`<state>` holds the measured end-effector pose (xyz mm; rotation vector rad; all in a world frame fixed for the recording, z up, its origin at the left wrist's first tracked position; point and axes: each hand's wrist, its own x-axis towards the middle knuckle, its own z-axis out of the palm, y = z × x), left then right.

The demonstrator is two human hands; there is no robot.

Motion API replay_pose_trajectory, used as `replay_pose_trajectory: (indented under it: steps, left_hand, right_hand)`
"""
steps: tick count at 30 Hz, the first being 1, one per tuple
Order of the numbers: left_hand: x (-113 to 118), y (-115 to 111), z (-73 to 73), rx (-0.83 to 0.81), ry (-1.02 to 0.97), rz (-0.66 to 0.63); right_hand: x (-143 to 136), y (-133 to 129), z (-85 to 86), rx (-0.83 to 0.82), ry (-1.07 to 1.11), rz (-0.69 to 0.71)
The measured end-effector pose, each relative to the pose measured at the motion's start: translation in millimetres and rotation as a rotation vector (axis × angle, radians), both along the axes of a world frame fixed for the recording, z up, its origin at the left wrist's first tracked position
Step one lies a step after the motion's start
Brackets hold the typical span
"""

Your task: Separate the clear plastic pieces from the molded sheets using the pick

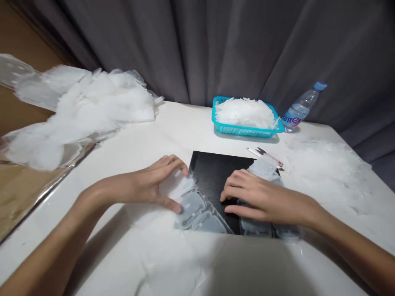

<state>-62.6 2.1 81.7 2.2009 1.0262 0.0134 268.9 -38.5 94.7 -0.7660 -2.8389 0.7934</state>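
The clear plastic pieces (194, 203) nearest the left hand lie flat at the 8 o'clock side of a black mat (208, 170), partly on it, with rounded outlines side by side. More clear pieces (256, 227) lie along the mat's 4 o'clock side, and a cloudy clear piece (263, 166) sits at its 2 o'clock corner.

The left hand (182, 190) is at the mat's 9 o'clock edge, thumb and fingers spread apart around a whitish sheet and the edge of the first pieces; whether it grips any of them, I cannot tell. The right hand (224, 203) reaches in from 4 o'clock, palm down, its fingers bent over the mat and its thumb a little apart from them, with clear pieces under the palm. The two hands are well apart from each other.

Just beyond the mat, at 1 o'clock, lie small snips (271, 157) with a pinkish handle. Farther out at 1 o'clock, a blue basket (247, 131) holds a white heap, and a water bottle (298, 113) with a blue cap leans just beside it. A loose, see-through pile (330, 168) spreads at 3 o'clock on the white worktop (182, 127), a big white pile (98, 98) lies at 10 o'clock, and a grey curtain (200, 49) hangs behind at 12 o'clock
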Motion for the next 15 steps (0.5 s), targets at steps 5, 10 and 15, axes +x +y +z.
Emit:
replay_pose_trajectory:
  steps: [5, 10, 15]
  left_hand:
    - [-14, 4, -0.3, -0.023, 0.041, -0.026]
    - [-21, 10, 10.4, -0.092, -0.037, -0.002]
    - [-36, 22, 10.2, 0.017, 0.011, 0.265]
  right_hand:
    - [-27, 0, -22.8, 0.339, -0.001, 0.022]
    - [1, 17, -10.2, 0.466, -0.067, -0.028]
    - [63, 28, 6.8, 0.278, -0.259, -0.221]
